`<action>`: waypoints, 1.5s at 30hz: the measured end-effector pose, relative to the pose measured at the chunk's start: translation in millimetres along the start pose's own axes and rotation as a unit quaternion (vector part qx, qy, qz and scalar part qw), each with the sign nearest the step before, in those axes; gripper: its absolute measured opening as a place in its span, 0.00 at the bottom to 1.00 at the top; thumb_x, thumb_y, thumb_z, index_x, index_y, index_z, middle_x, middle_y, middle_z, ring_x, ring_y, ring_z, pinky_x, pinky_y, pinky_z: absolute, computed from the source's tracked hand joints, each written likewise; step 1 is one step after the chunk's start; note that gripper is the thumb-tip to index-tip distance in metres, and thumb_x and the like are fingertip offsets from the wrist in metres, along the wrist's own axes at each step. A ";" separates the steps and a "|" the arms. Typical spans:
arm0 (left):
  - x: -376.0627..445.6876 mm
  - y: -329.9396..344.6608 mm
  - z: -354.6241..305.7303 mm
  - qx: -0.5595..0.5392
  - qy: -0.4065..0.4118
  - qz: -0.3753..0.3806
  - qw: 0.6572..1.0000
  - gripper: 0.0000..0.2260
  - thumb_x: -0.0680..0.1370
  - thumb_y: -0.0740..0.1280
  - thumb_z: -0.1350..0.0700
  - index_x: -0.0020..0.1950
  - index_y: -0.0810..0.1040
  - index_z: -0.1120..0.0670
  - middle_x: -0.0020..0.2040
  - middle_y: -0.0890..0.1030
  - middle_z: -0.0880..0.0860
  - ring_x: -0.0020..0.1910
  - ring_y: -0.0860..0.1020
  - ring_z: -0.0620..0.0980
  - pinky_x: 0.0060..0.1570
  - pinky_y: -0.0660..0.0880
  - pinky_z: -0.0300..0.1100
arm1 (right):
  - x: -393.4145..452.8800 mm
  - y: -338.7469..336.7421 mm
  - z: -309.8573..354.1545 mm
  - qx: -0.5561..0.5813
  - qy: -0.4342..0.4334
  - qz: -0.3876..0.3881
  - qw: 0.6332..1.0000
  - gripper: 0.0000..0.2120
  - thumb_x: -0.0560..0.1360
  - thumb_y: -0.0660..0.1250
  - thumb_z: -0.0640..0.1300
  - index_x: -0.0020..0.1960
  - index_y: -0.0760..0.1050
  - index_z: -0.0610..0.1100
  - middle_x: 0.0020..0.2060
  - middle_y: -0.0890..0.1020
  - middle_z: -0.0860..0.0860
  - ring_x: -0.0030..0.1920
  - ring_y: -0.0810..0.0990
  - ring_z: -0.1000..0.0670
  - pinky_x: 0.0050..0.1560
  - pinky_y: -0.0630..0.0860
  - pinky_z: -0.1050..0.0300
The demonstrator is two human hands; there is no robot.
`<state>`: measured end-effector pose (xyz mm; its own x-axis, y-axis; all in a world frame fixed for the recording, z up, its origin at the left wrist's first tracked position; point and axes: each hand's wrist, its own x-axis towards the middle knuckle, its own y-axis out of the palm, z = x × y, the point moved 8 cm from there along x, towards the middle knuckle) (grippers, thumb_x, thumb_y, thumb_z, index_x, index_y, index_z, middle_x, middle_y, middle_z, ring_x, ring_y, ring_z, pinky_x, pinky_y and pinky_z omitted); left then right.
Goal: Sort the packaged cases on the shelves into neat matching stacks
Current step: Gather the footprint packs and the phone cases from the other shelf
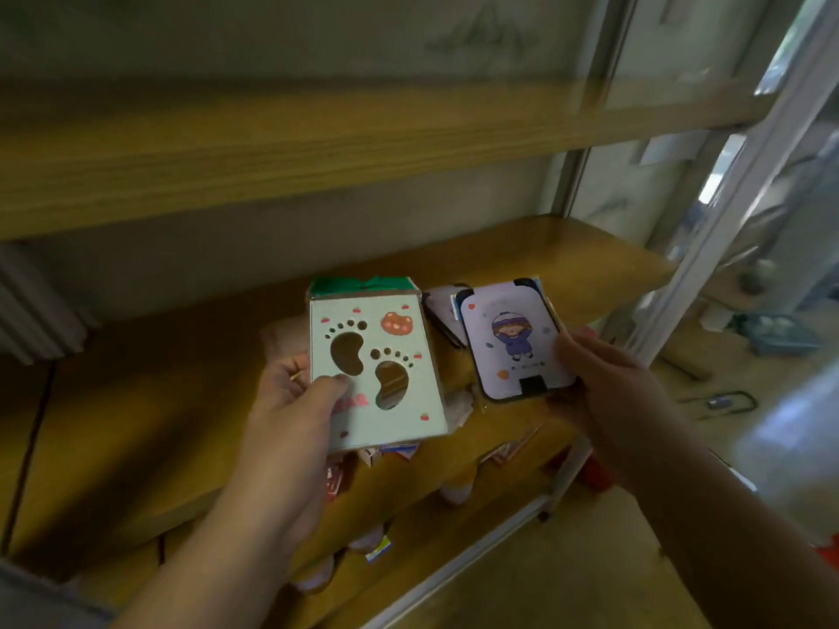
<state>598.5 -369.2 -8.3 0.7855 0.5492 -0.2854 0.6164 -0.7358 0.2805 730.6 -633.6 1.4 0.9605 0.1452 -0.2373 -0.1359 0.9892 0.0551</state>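
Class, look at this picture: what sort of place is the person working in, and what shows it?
Probably a small shop or stockroom. Wooden shelves hold loose packaged cases, the left hand holds a footprint-pattern case, and the right hand holds a cartoon-figure case.

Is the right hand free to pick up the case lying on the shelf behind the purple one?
Probably not as things stand. The right hand is already gripping the purple cartoon case, which also covers most of the case behind it. It would likely have to set that one down first.
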 end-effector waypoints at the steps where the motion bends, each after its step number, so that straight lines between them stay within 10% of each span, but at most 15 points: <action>1: 8.4 3.4 -0.7 0.006 0.002 -0.008 1.000 0.12 0.79 0.70 0.59 0.59 0.75 0.47 0.45 0.88 0.50 0.41 0.87 0.50 0.33 0.83 0.48 | 14.5 -4.9 2.4 -0.045 -0.007 -0.020 0.999 0.13 0.79 0.65 0.50 0.60 0.80 0.46 0.49 0.85 0.45 0.47 0.83 0.44 0.38 0.78 0.55; 8: 40.5 16.5 0.4 0.016 0.002 -0.044 0.999 0.13 0.78 0.70 0.60 0.59 0.76 0.47 0.50 0.87 0.53 0.42 0.87 0.53 0.41 0.84 0.57 | 108.8 18.1 23.7 -0.255 -0.077 0.018 0.964 0.11 0.79 0.66 0.50 0.42 0.83 0.47 0.25 0.80 0.53 0.26 0.76 0.56 0.30 0.71 0.58; 13: 47.9 26.2 2.5 0.010 0.017 -0.086 0.996 0.14 0.77 0.71 0.61 0.60 0.76 0.48 0.48 0.88 0.52 0.42 0.87 0.52 0.35 0.84 0.51 | 156.4 48.4 32.4 -0.336 -0.123 0.087 0.930 0.14 0.77 0.68 0.50 0.47 0.81 0.38 0.35 0.84 0.44 0.37 0.85 0.46 0.38 0.79 0.51; 19: 49.9 49.7 9.0 0.015 0.043 -0.175 0.983 0.14 0.77 0.70 0.61 0.60 0.77 0.48 0.51 0.86 0.52 0.48 0.86 0.56 0.32 0.81 0.45 | 178.9 42.4 28.5 -0.474 -0.207 0.108 0.849 0.16 0.72 0.67 0.64 0.39 0.77 0.51 0.41 0.86 0.47 0.39 0.83 0.48 0.41 0.82 0.47; 23: 52.8 87.5 18.8 0.011 0.047 -0.194 0.980 0.14 0.77 0.70 0.62 0.60 0.77 0.49 0.54 0.86 0.55 0.52 0.85 0.59 0.39 0.81 0.51 | 194.0 11.5 44.5 -0.424 -0.280 0.108 0.854 0.20 0.73 0.68 0.61 0.59 0.80 0.50 0.43 0.78 0.59 0.42 0.77 0.58 0.42 0.74 0.60; 36: 126.6 310.0 66.8 0.064 0.020 -0.077 0.995 0.20 0.79 0.69 0.64 0.67 0.71 0.47 0.58 0.84 0.49 0.50 0.85 0.51 0.47 0.83 0.48 | 229.4 -168.5 109.3 -0.548 -0.362 0.055 0.752 0.22 0.75 0.67 0.55 0.66 0.73 0.49 0.60 0.76 0.53 0.60 0.74 0.52 0.56 0.68 0.59; 45: 176.9 389.7 82.1 0.240 0.059 -0.096 0.964 0.17 0.80 0.66 0.62 0.66 0.72 0.49 0.62 0.79 0.49 0.52 0.78 0.46 0.43 0.74 0.39 | 235.7 -217.8 108.0 -0.542 -0.355 0.093 0.756 0.25 0.75 0.66 0.58 0.70 0.69 0.52 0.65 0.73 0.57 0.63 0.72 0.55 0.61 0.68 0.59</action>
<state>973.1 -591.2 -24.7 0.6785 0.7135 -0.1749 0.6762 -0.6996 -0.2310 1012.8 -817.1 38.2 0.7355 0.6178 0.2779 -0.0343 0.4437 -0.8955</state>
